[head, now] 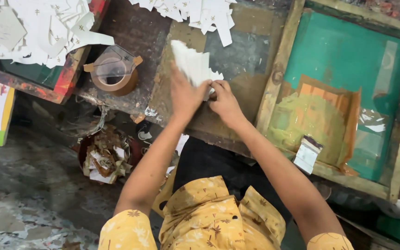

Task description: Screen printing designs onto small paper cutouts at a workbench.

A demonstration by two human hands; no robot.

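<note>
Both hands grasp a stack of white paper cutouts (194,65) on the worktop (241,55): left hand (184,95) clasping it, right hand (224,101) pinching its corner. Left of the stack sits a brown tape roll (115,74); right of it, a green-meshed wooden screen frame (343,88).

Single head cam, steep downward view, close over worktable (237,55) edge.
</note>
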